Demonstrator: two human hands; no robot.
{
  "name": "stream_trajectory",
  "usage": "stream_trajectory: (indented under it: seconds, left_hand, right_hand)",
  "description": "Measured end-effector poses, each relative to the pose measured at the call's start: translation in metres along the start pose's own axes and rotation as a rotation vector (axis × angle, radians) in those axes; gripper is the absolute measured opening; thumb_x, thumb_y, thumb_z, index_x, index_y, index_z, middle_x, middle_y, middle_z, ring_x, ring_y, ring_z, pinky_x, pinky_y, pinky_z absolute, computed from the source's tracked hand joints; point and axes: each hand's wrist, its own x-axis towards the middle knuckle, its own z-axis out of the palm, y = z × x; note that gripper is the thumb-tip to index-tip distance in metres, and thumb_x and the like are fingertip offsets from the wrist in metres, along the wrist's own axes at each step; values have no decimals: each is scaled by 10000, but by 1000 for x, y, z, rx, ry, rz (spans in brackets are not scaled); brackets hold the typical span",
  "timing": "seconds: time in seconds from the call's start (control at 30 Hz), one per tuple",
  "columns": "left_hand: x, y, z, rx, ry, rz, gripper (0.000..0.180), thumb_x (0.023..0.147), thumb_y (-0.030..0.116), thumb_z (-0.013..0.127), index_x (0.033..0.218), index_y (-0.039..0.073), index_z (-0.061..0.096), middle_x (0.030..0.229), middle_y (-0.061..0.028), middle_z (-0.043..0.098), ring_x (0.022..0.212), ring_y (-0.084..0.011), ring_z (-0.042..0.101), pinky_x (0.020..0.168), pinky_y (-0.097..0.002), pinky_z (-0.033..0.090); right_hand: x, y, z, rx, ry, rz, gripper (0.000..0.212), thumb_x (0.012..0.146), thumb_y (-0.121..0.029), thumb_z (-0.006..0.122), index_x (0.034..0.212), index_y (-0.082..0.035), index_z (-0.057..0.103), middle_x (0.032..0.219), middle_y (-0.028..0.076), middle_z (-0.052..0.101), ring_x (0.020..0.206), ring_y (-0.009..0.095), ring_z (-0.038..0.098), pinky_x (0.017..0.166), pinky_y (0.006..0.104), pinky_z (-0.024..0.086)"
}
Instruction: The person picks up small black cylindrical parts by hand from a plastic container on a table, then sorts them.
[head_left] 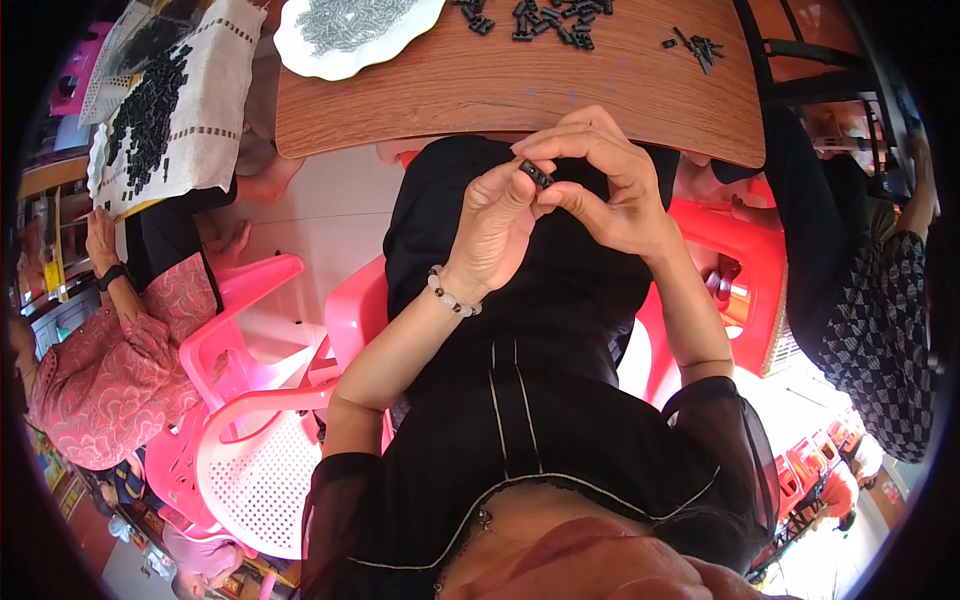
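Note:
Both my hands meet just off the near edge of the wooden table, above my lap. Between them is a small black plastic part (536, 174) with holes or notches along its side; its exact kind is too small to tell. My left hand (495, 215), with a beaded bracelet on the wrist, pinches it from the left. The thumb and fingertips of my right hand (612, 180) close on its other side. On the table beyond lie several loose black plastic parts (548, 20), like the one I hold.
A white scalloped plate (300, 60) of small clear pieces stands on the wooden table (430, 110) at left. Thin black pieces (703, 48) lie at right. A cloth-covered table (205, 150) holds a black heap. People sit on both sides; pink chairs (265, 470) stand at left.

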Motion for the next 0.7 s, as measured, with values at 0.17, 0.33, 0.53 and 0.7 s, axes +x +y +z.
stream_trajectory:
  seconds: [0.17, 0.33, 0.53, 0.7]
  left_hand:
    - [0, -2, 3, -52, 39, -12, 240, 886, 305, 669, 1001, 96, 696, 1019, 18, 628, 913, -90, 576, 878, -306, 463]
    - [1, -4, 1, -67, 44, -48, 197, 876, 303, 679, 954, 126, 717, 1007, 18, 628, 916, -100, 573, 881, -312, 461]
    - [-1, -6, 0, -31, -3, -63, 232, 866, 327, 687, 989, 133, 715, 1010, 26, 628, 932, -97, 553, 865, -305, 438]
    - [-1, -5, 2, -36, 17, -92, 248, 858, 343, 690, 1006, 145, 715, 1008, 47, 641, 946, -96, 553, 863, -311, 434]
  right_hand:
    - [2, -3, 1, -6, -1, -19, 342, 739, -131, 754, 1067, -64, 682, 948, 26, 676, 883, 207, 550, 805, 315, 447]
    - [-1, 1, 2, -17, 6, -36, 297, 763, -193, 718, 1015, -44, 671, 912, 38, 660, 872, 223, 556, 793, 324, 462]
    - [-5, 3, 6, -27, 39, -55, 344, 825, -332, 698, 977, -26, 654, 906, 60, 660, 850, 247, 563, 774, 339, 473]
    - [-4, 1, 4, -36, 28, -72, 347, 826, -326, 696, 986, -21, 650, 893, 64, 658, 833, 261, 562, 776, 353, 471]
